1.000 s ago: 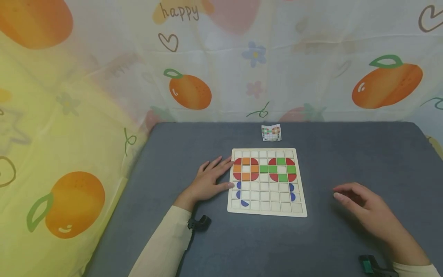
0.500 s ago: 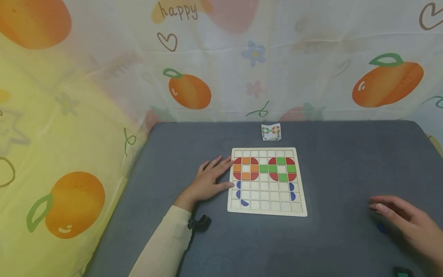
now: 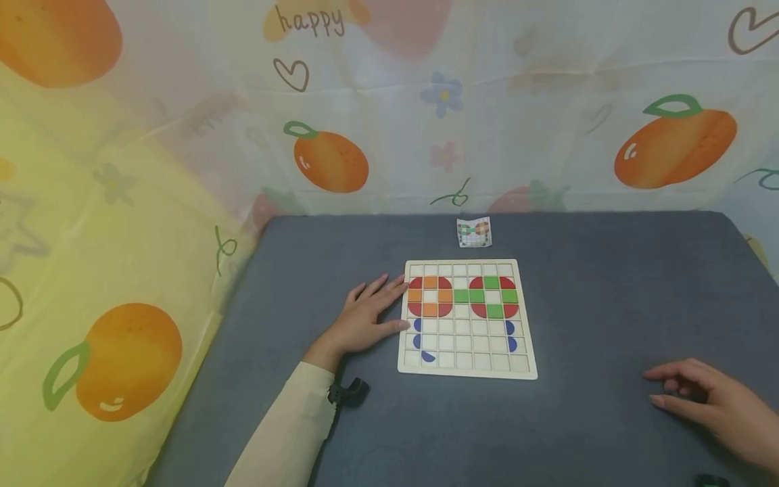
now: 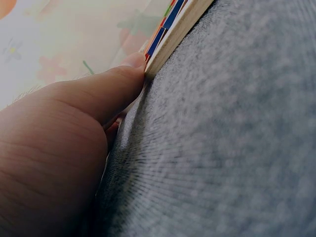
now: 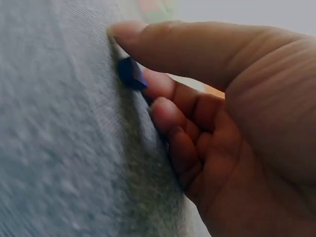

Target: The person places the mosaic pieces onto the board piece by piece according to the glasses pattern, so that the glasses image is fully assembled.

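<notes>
My left hand (image 3: 365, 318) lies beside a square wooden grid board (image 3: 468, 375), its fingertips and thumb touching the left edge. In the left wrist view the thumb (image 4: 113, 84) presses against the board's edge (image 4: 173, 47). Red, orange and green pieces form two rounded rings on the board, and several blue half-round pieces (image 3: 510, 328) sit lower down. Far to the right, my right hand (image 3: 712, 402) is low over the table, thumb and index finger apart. The right wrist view shows a small blue piece (image 5: 131, 74) on the cloth between the thumb and fingers, apparently not pinched.
Behind the board lies a small paper card (image 3: 474, 232) printed with a similar pattern. A grey cloth covers the table (image 3: 584, 270). A printed curtain (image 3: 389, 101) hangs along the back and left sides.
My right hand has moved right and down, away from the board, to the blue piece, which showed beneath it half a second ago. The left hand has stayed at the board's edge.
</notes>
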The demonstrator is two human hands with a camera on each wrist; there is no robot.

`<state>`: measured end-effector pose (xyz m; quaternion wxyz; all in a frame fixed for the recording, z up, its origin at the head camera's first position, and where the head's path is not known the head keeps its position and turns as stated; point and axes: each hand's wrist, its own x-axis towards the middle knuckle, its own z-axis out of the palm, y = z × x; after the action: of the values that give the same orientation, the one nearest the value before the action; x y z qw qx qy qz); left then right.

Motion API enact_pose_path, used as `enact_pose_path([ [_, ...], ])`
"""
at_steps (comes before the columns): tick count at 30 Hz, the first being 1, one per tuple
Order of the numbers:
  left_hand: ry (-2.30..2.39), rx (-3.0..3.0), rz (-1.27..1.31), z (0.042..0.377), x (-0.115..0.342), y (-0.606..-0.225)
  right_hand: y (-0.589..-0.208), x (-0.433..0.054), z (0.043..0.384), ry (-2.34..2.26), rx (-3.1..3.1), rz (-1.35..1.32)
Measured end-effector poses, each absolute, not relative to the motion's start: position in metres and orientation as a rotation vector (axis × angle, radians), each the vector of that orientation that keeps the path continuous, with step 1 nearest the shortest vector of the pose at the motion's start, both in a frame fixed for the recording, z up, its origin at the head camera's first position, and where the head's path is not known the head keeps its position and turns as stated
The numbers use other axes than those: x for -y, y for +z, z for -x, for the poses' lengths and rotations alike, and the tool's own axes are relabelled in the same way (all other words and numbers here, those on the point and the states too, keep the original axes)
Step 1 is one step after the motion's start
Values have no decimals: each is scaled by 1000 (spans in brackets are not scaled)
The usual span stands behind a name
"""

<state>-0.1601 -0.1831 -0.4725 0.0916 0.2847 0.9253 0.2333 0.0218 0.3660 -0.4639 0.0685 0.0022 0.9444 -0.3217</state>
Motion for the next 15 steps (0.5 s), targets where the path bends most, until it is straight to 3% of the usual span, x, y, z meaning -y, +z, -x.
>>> enact_pose_path([
  [15,683,-2752,-830,159,180,-472,-477,-380,-39,-1009,-2877,-214],
])
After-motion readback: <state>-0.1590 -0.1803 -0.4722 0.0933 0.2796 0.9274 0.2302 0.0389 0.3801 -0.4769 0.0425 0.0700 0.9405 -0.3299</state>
